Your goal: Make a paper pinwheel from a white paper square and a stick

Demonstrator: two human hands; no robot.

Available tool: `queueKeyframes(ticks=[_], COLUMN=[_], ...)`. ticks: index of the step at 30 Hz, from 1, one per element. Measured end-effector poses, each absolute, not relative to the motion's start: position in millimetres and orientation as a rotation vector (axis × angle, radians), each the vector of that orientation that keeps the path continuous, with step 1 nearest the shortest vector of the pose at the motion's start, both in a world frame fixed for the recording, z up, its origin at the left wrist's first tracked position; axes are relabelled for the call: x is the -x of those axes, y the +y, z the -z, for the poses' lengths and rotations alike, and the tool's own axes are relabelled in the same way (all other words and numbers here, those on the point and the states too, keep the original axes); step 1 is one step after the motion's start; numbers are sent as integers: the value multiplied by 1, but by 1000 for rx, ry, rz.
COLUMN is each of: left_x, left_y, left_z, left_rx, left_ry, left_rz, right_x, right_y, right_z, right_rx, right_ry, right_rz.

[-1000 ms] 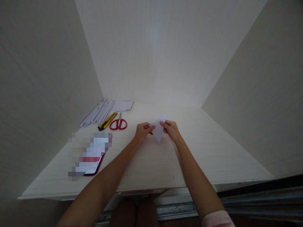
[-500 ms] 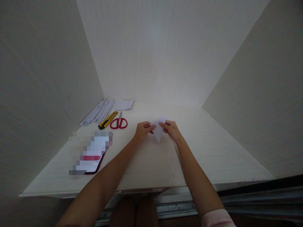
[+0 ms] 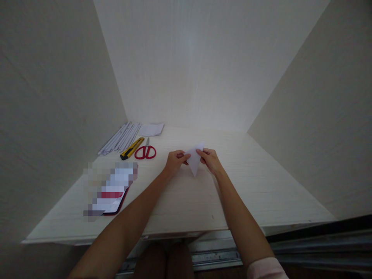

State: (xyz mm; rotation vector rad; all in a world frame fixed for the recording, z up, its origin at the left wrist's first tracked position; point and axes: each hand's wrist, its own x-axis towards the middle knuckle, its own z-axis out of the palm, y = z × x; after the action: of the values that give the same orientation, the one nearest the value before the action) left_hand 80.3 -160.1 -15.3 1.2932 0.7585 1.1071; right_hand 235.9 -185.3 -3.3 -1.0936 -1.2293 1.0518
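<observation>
A small white piece of folded paper, roughly triangular with one point toward me, is held up between both hands over the desk. My left hand pinches its left corner between thumb and fingers. On the opposite side, my right hand grips the upper right part, its thumb lying on the near face. The fingers behind the paper are partly hidden.
Left of my hands lie red-handled scissors and a yellow and black utility knife. Behind them are several folded paper strips and a white paper stack. A phone, partly blurred, lies near left. Panels enclose the desk.
My right thumb has shifted slightly to the right along the paper. Both hands keep their hold, and the other things lie as before.
</observation>
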Motion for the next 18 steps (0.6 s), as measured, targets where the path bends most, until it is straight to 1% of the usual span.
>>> queueKeyframes(ticks=[4,12,18], left_x=[-80,-82,-82], left_y=[-161,-163,-164], left_z=[15,20,20], left_rx=[-1286,-1327,-1372], left_ry=[761,776,772], left_rz=[-1083,-1046,-1012], right_x=[-237,-237,-239], right_y=[-186,-183,-178], right_z=[4,5,8], right_rx=[1097,1050,1031], right_ry=[-1236,-1096,-991], right_rz=[-969,-978,-903])
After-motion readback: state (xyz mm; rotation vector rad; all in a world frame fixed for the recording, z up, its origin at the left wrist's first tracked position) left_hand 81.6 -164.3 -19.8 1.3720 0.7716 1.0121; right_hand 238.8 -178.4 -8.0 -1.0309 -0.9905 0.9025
